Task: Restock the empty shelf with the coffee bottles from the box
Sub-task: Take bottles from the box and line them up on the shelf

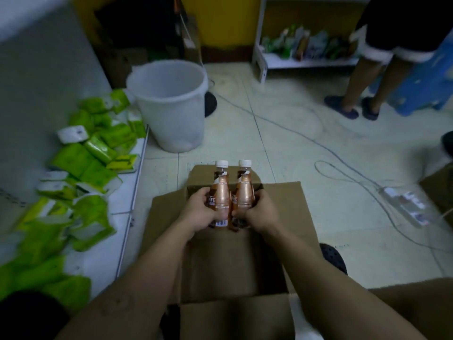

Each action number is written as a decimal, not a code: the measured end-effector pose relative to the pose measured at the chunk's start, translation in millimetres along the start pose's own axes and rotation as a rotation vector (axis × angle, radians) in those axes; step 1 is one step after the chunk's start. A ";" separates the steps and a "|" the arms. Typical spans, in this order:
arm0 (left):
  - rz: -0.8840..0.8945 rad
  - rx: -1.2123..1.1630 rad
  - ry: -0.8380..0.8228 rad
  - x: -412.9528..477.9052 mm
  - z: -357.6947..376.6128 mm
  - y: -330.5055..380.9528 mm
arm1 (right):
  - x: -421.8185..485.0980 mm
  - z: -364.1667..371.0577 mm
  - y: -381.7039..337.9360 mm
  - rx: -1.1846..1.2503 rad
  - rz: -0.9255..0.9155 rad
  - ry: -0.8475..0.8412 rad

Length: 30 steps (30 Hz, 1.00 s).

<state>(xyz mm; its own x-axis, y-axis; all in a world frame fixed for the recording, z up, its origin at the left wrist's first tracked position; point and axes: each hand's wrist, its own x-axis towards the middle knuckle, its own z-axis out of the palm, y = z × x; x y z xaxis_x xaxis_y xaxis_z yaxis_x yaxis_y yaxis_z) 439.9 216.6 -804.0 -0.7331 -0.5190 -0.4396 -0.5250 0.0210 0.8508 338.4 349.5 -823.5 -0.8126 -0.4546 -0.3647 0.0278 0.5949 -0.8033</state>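
Nearest: bare forearms reaching over the open brown cardboard box (pixel 220 266) on the floor; left hand (pixel 198 212) and right hand (pixel 259 211) each have fingers wrapped round a copper-brown coffee bottle with a white cap, left bottle (pixel 221 192), right bottle (pixel 244 190), upright and touching, held above the box's far end. Risk, as judged: a one-handed grip low on a smooth bottle could slip or tip it during the carry; loose floor cables (pixel 294 123) could trip. Label partly readable, "AFE"; barcode below, rest hidden.
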 end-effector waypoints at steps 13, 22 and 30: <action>0.425 0.154 0.490 -157.4 -149.5 135.4 | -114.1 -18.3 -215.2 0.035 -0.618 -0.030; 0.438 0.203 0.728 -283.0 -252.2 150.6 | -191.2 36.6 -321.8 0.037 -0.892 -0.150; 0.303 0.191 0.935 -386.4 -313.3 96.1 | -271.6 132.8 -371.6 -0.065 -1.018 -0.399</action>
<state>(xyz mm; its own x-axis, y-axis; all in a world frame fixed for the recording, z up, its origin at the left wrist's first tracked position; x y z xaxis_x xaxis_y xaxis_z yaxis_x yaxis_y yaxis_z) 808.1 151.5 -462.2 -0.2559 -0.9308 0.2611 -0.4935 0.3581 0.7926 626.1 163.8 -488.5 -0.1902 -0.9280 0.3204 -0.5901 -0.1528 -0.7927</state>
